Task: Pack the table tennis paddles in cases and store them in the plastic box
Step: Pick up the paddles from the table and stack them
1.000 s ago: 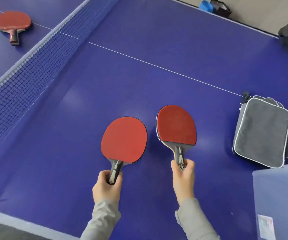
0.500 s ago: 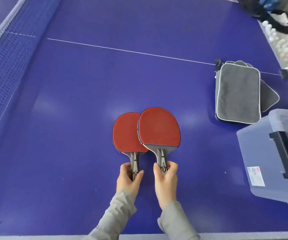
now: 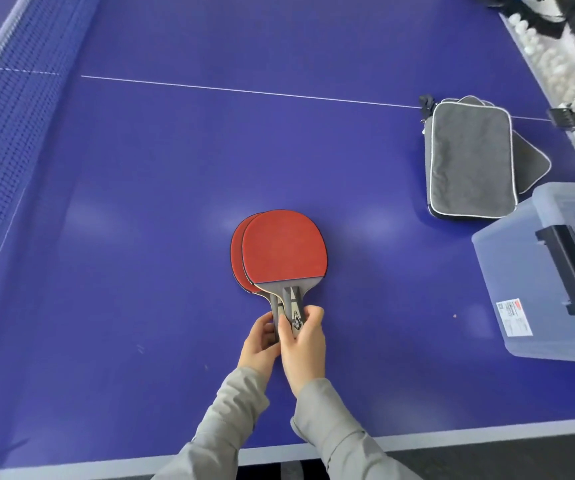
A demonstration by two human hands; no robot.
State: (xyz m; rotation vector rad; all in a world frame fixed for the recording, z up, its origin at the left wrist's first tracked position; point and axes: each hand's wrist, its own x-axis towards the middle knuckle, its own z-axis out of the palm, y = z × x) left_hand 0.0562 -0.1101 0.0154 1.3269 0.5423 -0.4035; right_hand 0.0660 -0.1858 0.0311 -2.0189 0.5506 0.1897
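Tabletop of a blue table tennis table (image 3: pixel 175 168) fills the view, and everything for the job lies on it. At its right edge stands a translucent plastic storage box (image 3: pixel 507 271) with a black latch (image 3: pixel 570 268). Just beyond the box lie two flat grey fabric cases (image 3: pixel 471 157) with white piping, one stacked on the other. Near the front middle, two red-rubbered wooden paddles (image 3: pixel 284 247) sit almost stacked, blades overlapping and handles side by side.

The left hand (image 3: pixel 260 344) curls round the lower handle, and the right hand (image 3: pixel 305 344) pinches the upper handle between thumb and fingers.

Such paddles look light and stiff, so they should lift easily together by the handles. Their rubber faces are probably grippy but easily marked, best left untouched. The cases look soft and floppy, so one hand would likely have to hold the mouth open.
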